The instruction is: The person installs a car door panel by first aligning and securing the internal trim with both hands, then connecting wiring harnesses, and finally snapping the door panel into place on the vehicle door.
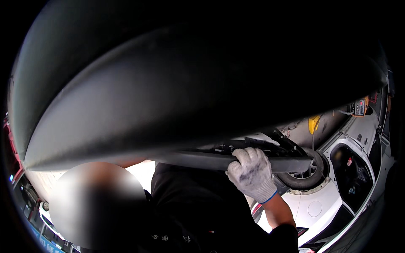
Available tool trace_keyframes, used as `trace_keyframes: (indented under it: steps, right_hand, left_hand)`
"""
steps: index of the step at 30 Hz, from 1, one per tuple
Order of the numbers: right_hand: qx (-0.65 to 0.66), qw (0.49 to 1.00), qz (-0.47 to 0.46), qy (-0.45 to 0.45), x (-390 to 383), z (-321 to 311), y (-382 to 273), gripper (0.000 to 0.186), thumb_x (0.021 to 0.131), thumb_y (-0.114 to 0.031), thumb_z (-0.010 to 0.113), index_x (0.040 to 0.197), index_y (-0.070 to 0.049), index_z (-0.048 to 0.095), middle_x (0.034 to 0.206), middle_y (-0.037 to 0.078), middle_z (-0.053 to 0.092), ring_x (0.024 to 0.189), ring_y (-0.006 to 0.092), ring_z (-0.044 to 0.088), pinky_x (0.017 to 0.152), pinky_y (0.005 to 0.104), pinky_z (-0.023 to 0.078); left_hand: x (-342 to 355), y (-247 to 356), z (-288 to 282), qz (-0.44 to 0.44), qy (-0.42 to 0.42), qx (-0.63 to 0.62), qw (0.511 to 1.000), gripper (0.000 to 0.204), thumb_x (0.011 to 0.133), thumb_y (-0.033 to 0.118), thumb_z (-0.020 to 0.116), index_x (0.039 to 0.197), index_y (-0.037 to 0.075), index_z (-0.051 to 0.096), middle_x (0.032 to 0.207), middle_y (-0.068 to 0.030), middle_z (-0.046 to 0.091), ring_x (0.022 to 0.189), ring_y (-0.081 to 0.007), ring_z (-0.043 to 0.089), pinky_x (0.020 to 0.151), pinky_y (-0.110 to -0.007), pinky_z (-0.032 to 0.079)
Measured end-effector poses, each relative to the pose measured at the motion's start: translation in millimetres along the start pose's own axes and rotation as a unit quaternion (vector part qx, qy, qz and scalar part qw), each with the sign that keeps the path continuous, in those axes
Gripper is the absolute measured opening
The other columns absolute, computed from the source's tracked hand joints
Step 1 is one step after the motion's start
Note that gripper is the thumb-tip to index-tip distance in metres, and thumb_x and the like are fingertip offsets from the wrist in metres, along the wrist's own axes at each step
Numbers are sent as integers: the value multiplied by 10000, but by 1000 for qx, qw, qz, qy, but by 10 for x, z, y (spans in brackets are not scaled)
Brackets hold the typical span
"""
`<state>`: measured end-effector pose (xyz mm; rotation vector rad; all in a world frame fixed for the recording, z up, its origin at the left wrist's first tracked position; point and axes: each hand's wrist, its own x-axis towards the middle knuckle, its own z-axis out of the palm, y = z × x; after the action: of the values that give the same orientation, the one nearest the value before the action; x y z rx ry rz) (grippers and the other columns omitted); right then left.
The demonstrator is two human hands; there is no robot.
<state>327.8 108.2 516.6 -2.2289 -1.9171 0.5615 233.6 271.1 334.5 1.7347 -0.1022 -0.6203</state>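
Note:
A big, curved, dark panel (114, 105) fills the upper part of the head view, very close to it, with much of it lost in shadow. Below its edge runs a long dark grey trim strip (198, 161). My right hand (252, 172), in a smudged white knit glove with a blue cuff, has its fingers curled over the strip near its right end. Where the strip joins the panel, if it does, I cannot make out. A sliver of bare skin shows under the panel on the left, beside a blurred patch. My left hand itself is hidden.
At the right stands a white car body (314, 202) with a wheel (301, 179) and an open door or window gap. Farther back are a yellow object (313, 124) and a boxy device (360, 107) with a panel of controls. Another white vehicle appears at lower left.

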Motion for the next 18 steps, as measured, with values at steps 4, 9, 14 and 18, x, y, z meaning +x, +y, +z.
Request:
trace_keyframes:
  steps: [4,9,14,18]
  right_hand:
    - [4,1000,2,-18,40,-5,0,176,731,-196,737,739,-97,592,1010,94,623,842,239,589,704,388,519]
    - [13,998,37,-44,-8,-18,0,168,720,-197,725,710,-104,586,979,89,632,832,247,597,711,402,507]
    - [-13,1000,-3,14,238,-139,220,203,705,-190,757,795,-105,597,1013,93,600,916,268,588,778,430,487]
    - [10,1000,-4,7,300,-140,424,242,712,-190,785,853,-108,606,1052,93,588,987,277,586,856,452,483]
  left_hand:
    - [-173,149,-87,-31,-32,9,999,208,925,149,649,1097,115,761,1084,-116,744,1041,-304,702,928,-414,549]
    - [-164,172,-200,-2,-32,-2,999,291,932,169,649,1203,131,748,1195,-133,714,1142,-316,665,1018,-405,512]
    - [-415,387,-646,-33,90,24,995,334,953,262,624,1143,5,721,1119,-194,706,1061,-357,681,962,-418,539]
    - [-855,748,-874,-79,75,16,994,557,898,461,699,1187,-14,674,1052,-214,711,976,-379,706,887,-434,572]
